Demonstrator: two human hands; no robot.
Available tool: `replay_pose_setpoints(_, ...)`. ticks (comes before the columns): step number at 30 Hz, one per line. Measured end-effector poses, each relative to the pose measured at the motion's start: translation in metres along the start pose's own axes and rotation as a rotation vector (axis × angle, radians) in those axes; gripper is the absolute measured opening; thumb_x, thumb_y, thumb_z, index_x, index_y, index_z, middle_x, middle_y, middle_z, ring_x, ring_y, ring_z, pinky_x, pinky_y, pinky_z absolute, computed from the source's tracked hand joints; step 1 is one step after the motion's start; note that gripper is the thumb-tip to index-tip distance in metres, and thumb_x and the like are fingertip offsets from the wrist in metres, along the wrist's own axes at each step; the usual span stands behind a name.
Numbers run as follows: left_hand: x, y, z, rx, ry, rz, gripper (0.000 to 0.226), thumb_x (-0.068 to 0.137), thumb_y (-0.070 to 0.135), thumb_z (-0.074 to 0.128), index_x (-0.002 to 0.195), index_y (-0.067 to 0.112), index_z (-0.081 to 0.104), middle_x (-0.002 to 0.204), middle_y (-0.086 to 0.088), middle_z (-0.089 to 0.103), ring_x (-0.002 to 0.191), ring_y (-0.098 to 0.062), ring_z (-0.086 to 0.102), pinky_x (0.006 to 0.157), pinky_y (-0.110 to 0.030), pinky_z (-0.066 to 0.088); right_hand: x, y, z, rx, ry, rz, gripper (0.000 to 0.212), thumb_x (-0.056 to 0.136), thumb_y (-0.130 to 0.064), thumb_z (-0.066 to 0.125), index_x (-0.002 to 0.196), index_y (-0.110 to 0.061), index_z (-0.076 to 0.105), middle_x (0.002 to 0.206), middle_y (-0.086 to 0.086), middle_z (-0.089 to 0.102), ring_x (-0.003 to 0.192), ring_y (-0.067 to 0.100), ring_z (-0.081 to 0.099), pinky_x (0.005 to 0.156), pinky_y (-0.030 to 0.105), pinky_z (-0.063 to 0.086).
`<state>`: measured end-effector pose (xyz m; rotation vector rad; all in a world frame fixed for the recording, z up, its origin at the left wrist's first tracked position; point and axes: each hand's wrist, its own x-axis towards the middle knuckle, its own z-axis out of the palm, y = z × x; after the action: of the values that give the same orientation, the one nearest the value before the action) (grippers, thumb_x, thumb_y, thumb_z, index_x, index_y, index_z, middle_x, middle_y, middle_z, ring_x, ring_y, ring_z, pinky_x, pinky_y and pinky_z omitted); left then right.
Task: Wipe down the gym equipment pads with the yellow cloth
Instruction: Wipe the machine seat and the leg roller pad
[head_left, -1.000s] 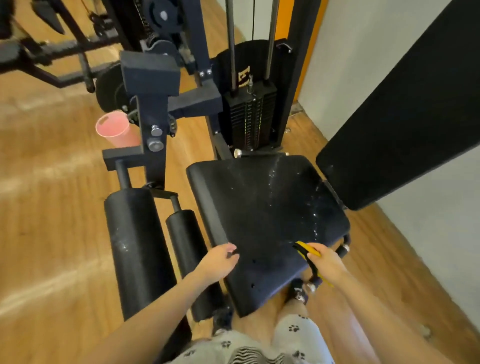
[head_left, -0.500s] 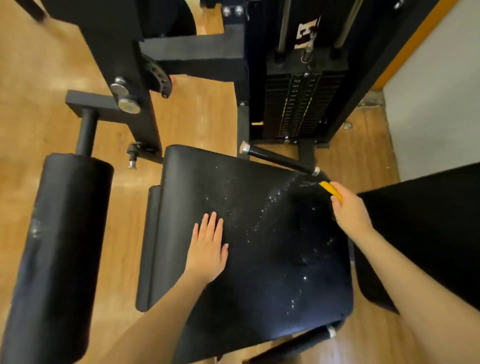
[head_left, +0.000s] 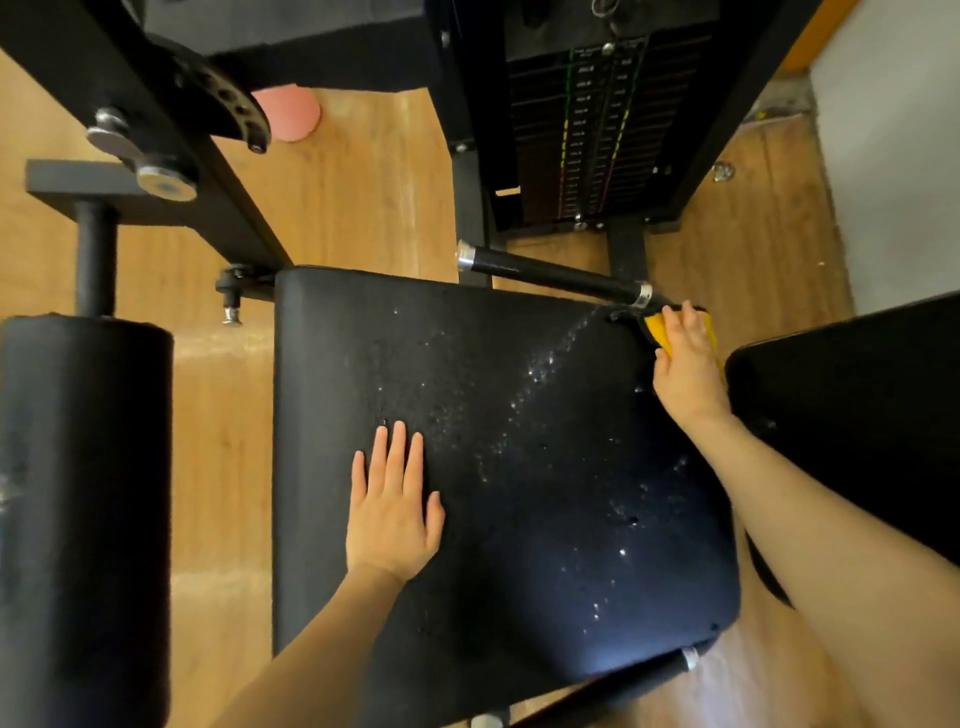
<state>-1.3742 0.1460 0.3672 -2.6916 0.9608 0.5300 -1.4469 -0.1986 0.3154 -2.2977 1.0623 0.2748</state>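
Observation:
The black seat pad (head_left: 519, 545) fills the middle of the view, speckled with small wet droplets in a diagonal trail. My left hand (head_left: 392, 506) lies flat on its left half, fingers straight and together. My right hand (head_left: 685, 358) holds the yellow cloth (head_left: 655, 327) against the pad's far right corner, next to the black side handle (head_left: 550, 275). Most of the cloth is hidden under the hand. The black back pad (head_left: 857, 415) stands at the right, and a black roller pad (head_left: 83, 493) at the left.
The weight stack (head_left: 592, 130) and machine frame rise behind the seat. A pink cup (head_left: 291, 114) sits on the wooden floor at the back left, partly hidden by the adjustment arm (head_left: 171, 130). A grey wall runs along the right. A second handle (head_left: 639, 675) sticks out below the seat.
My right hand carried the cloth from the seat's near edge to its far right corner. My left hand went from gripping the front edge to lying flat on the pad. The view leaned in closer.

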Motion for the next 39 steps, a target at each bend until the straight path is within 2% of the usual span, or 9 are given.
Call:
replay_pose_setpoints(7, 0.002, -0.001, 0.000, 0.033, 0.006, 0.001, 0.065, 0.085, 0.039, 0.030, 0.139, 0.005, 0.041, 0.148, -0.017, 0.034, 0.139, -0.032, 0.019, 0.112, -0.044, 0.005, -0.032, -0.001, 0.014, 0.022, 0.031, 0.142, 0.064, 0.092, 0.003, 0.038, 0.148, -0.018, 0.016, 0.157, 0.000, 0.005, 0.144, 0.016, 0.002, 0.117, 0.034, 0.006)
replay_pose_setpoints(13, 0.001, 0.000, 0.001, 0.024, 0.052, 0.012, 0.068, 0.084, 0.039, 0.028, 0.139, 0.002, 0.040, 0.149, -0.018, 0.032, 0.140, -0.033, 0.022, 0.112, -0.046, 0.008, -0.111, 0.035, 0.041, -0.079, 0.024, 0.078, 0.068, 0.088, 0.007, 0.042, 0.147, -0.013, 0.016, 0.156, 0.003, 0.007, 0.144, 0.018, 0.007, 0.118, 0.031, 0.007)
replay_pose_setpoints(17, 0.001, 0.000, 0.003, -0.002, 0.085, 0.026, 0.069, 0.084, 0.039, 0.025, 0.142, 0.002, 0.035, 0.152, -0.017, 0.025, 0.142, -0.032, 0.016, 0.114, -0.047, 0.007, -0.159, 0.058, 0.062, -0.188, 0.069, -0.015, 0.075, 0.061, 0.018, 0.067, 0.132, 0.002, 0.046, 0.139, 0.020, 0.044, 0.126, 0.037, 0.045, 0.104, 0.046, 0.030)
replay_pose_setpoints(21, 0.000, 0.000, 0.003, -0.031, 0.100, 0.037, 0.069, 0.085, 0.039, 0.026, 0.144, 0.002, 0.032, 0.153, -0.017, 0.023, 0.143, -0.032, 0.013, 0.115, -0.050, 0.009, -0.182, 0.057, 0.041, -0.513, -0.055, -0.190, 0.083, 0.035, 0.006, 0.081, 0.116, -0.004, 0.064, 0.124, 0.015, 0.060, 0.111, 0.031, 0.060, 0.087, 0.046, 0.051)
replay_pose_setpoints(24, 0.000, -0.001, 0.004, -0.042, 0.112, 0.043, 0.070, 0.084, 0.039, 0.025, 0.142, 0.001, 0.034, 0.152, -0.018, 0.025, 0.143, -0.033, 0.015, 0.114, -0.051, 0.011, -0.179, 0.037, 0.004, -0.661, -0.004, -0.467, 0.074, 0.047, 0.002, 0.074, 0.120, -0.007, 0.062, 0.131, 0.014, 0.055, 0.119, 0.032, 0.054, 0.093, 0.047, 0.048)
replay_pose_setpoints(26, -0.001, -0.001, 0.004, -0.059, 0.121, 0.046, 0.070, 0.083, 0.038, 0.027, 0.141, 0.001, 0.036, 0.151, -0.019, 0.027, 0.142, -0.033, 0.016, 0.113, -0.052, 0.012, -0.161, 0.018, -0.023, -0.789, 0.070, -0.522, 0.062, 0.063, -0.001, 0.066, 0.124, -0.008, 0.058, 0.136, 0.013, 0.050, 0.126, 0.033, 0.047, 0.100, 0.047, 0.040)
replay_pose_setpoints(30, -0.001, -0.001, 0.004, -0.083, 0.134, 0.050, 0.070, 0.083, 0.039, 0.025, 0.141, 0.001, 0.036, 0.150, -0.019, 0.028, 0.142, -0.034, 0.017, 0.113, -0.053, 0.013, -0.118, 0.006, -0.060, -1.176, -0.093, -0.302, 0.048, 0.098, -0.022, 0.034, 0.144, -0.010, 0.027, 0.155, 0.013, 0.016, 0.143, 0.031, 0.009, 0.116, 0.044, 0.008)
replay_pose_setpoints(33, -0.001, -0.002, 0.005, -0.085, 0.129, 0.050, 0.071, 0.084, 0.039, 0.024, 0.142, 0.001, 0.035, 0.151, -0.019, 0.027, 0.142, -0.033, 0.015, 0.114, -0.052, 0.012, -0.118, 0.013, -0.059, -1.342, -0.214, -0.181, 0.051, 0.100, -0.027, 0.026, 0.146, -0.005, 0.021, 0.155, 0.016, 0.011, 0.143, 0.033, 0.006, 0.116, 0.045, 0.005)
replay_pose_setpoints(39, -0.002, -0.002, 0.004, -0.109, 0.147, 0.062, 0.068, 0.085, 0.037, 0.029, 0.143, 0.001, 0.034, 0.152, -0.019, 0.025, 0.143, -0.033, 0.014, 0.114, -0.052, 0.009, -0.177, 0.030, -0.038, -1.273, -0.320, -0.173, 0.049, 0.101, -0.022, 0.026, 0.145, -0.004, 0.020, 0.155, 0.017, 0.012, 0.144, 0.030, 0.007, 0.116, 0.040, 0.002)
